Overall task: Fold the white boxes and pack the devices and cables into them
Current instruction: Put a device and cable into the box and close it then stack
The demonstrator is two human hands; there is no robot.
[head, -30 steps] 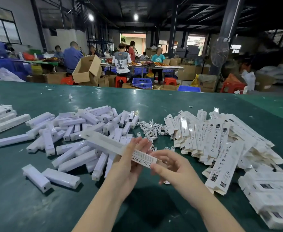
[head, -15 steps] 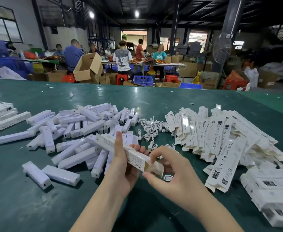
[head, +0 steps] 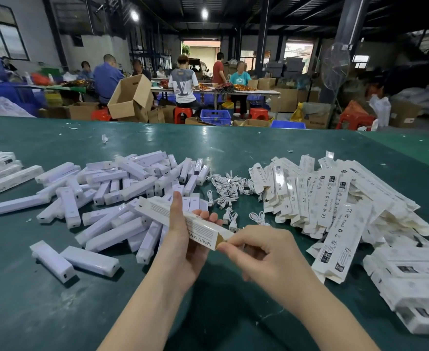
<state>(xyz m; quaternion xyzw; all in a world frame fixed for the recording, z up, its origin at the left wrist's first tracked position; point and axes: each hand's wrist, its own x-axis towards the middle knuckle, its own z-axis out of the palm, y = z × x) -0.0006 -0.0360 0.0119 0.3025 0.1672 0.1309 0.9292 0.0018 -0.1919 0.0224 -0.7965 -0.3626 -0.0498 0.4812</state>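
My left hand (head: 185, 239) grips a long white box (head: 157, 210) around its middle, thumb on top, fingers underneath. The box slants from upper left down to the right. My right hand (head: 261, 252) pinches the flap at the box's near open end (head: 225, 238), where the brown inside shows. A pile of white stick-shaped devices (head: 122, 188) lies on the left. Coiled white cables (head: 227, 188) lie in the middle behind my hands. Several flat unfolded boxes (head: 332, 198) are heaped on the right.
The green table (head: 56, 312) stretches far ahead. Packed white boxes lie at the far left (head: 3, 173) and stacked at the right edge (head: 416, 282). Beyond the table, people work among cardboard cartons (head: 129, 97), blue crates and red stools.
The box has opened from flat into a tube and swung closer. My right hand moved from beside the box's end to pinching its end flap. My left thumb now lies over the top.
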